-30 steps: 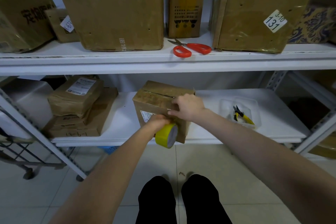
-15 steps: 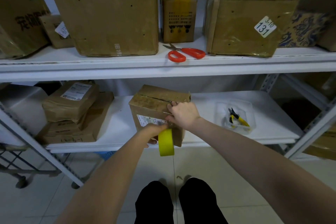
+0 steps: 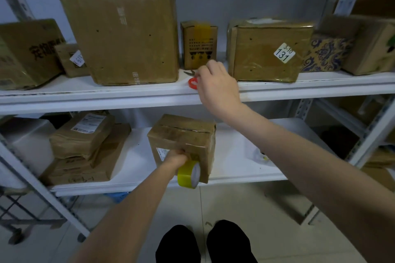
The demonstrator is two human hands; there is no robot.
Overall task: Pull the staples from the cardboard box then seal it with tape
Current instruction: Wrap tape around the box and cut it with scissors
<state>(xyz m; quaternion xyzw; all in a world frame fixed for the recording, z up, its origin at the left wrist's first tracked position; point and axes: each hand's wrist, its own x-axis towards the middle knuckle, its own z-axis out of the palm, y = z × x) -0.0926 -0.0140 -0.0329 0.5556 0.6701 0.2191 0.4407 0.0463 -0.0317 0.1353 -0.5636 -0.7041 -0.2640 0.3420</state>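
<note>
At the left of the lower shelf (image 3: pixel 235 156), brown parcels (image 3: pixel 85 145) lie stacked. Just to their right stands the cardboard box (image 3: pixel 183 134), near the shelf's front edge, its top flaps down with a dark seam across them. The left hand (image 3: pixel 176 158) is against the box's front face, its grip clenched round a yellow tape roll (image 3: pixel 189 174) that touches the box low on that face. On the upper shelf (image 3: pixel 85 89), red-handled scissors (image 3: pixel 193 82) lie between a big carton (image 3: pixel 124 36) and a box labelled 131 (image 3: pixel 265 53). The right hand (image 3: pixel 215 83) is over them, fingers curled down and 1 red loop showing. I cannot tell whether its grip has closed on them.
</note>
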